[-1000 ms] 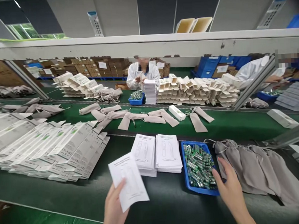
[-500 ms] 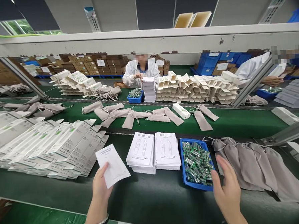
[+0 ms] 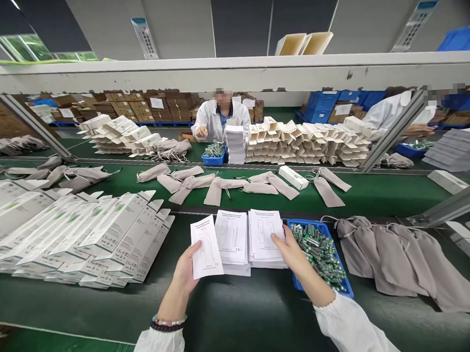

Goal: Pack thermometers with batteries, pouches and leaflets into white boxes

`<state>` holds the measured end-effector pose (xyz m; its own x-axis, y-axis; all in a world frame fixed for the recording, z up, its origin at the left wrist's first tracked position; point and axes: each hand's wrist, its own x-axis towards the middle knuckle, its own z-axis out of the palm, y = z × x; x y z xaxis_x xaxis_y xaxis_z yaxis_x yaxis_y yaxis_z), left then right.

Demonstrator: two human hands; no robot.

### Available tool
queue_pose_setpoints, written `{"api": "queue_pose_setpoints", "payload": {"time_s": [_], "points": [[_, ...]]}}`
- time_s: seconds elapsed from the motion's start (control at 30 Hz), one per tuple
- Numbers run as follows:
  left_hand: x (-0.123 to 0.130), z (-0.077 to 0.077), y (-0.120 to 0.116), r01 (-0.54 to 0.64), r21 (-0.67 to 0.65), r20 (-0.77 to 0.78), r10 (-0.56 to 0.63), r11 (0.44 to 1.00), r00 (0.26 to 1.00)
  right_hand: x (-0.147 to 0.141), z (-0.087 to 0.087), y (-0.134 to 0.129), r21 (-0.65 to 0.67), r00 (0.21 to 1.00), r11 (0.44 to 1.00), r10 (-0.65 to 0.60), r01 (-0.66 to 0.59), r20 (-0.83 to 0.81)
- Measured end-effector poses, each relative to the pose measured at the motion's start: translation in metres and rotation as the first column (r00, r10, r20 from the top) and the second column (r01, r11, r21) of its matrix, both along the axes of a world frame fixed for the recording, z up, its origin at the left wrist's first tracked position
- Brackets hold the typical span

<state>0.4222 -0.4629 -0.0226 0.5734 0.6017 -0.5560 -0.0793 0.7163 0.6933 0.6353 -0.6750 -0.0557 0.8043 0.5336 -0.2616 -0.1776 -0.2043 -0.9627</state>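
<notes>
My left hand (image 3: 187,269) grips a white printed leaflet (image 3: 206,248) by its left side, thumb on top, just left of two leaflet stacks. My right hand (image 3: 289,246) is at the right edge of the right leaflet stack (image 3: 265,232), its thumb on the top sheet and its fingers over the far side; whether it pinches a sheet is hard to tell. The left leaflet stack (image 3: 232,239) stands between my hands. Beneath and beside my right wrist sits a blue tray (image 3: 349,288) full of green and silver batteries (image 3: 320,253).
White boxes (image 3: 115,229) lie in leaning rows at left. Grey drawstring pouches (image 3: 397,262) lie at right, with more pouches (image 3: 216,190) on the green belt beyond. A metal beam (image 3: 229,74) crosses above. Across the line sits a person (image 3: 224,119); another is at far right.
My right hand has moved left from beside the battery tray onto the right leaflet stack. My left hand has carried its leaflet right, close to the left stack. The view has shifted slightly.
</notes>
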Motion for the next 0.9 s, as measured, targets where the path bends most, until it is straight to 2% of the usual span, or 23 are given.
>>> {"api": "queue_pose_setpoints", "payload": {"time_s": [0.2, 0.37, 0.5, 0.6, 0.73, 0.8, 0.87, 0.9], "points": [[0.001, 0.000, -0.002, 0.046, -0.047, 0.009, -0.046, 0.998, 0.999, 0.010, -0.005, 0.010, 0.011, 0.999, 1.000, 0.026, -0.025, -0.047], [-0.006, -0.001, 0.009, 0.048, -0.037, 0.030, -0.047, 0.998, 0.998, -0.004, -0.003, 0.021, 0.040, 0.999, 0.999, 0.021, -0.020, -0.037], [-0.023, 0.002, 0.032, 0.029, -0.016, 0.038, -0.029, 0.999, 0.999, -0.019, -0.001, 0.049, 0.046, 0.998, 0.998, 0.050, -0.049, -0.022], [-0.037, 0.004, 0.053, 0.000, 0.003, 0.032, 0.000, 1.000, 1.000, -0.030, 0.003, 0.078, 0.049, 0.993, 0.992, 0.117, -0.116, -0.016], [-0.045, 0.010, 0.074, -0.053, 0.066, -0.025, 0.055, 0.996, 0.998, -0.037, 0.015, 0.105, 0.022, 0.978, 0.978, 0.207, -0.207, -0.010], [-0.048, 0.019, 0.074, -0.093, 0.140, -0.075, 0.104, 0.986, 0.992, -0.032, 0.027, 0.095, -0.007, 0.973, 0.973, 0.230, -0.230, 0.004], [-0.057, 0.031, 0.063, -0.197, 0.253, -0.103, 0.229, 0.947, 0.968, -0.020, 0.037, 0.060, -0.041, 0.968, 0.976, 0.218, -0.214, 0.122], [-0.064, 0.037, 0.054, -0.278, 0.318, -0.111, 0.327, 0.906, 0.938, -0.011, 0.040, 0.035, -0.054, 0.960, 0.983, 0.183, -0.176, 0.212]]}}
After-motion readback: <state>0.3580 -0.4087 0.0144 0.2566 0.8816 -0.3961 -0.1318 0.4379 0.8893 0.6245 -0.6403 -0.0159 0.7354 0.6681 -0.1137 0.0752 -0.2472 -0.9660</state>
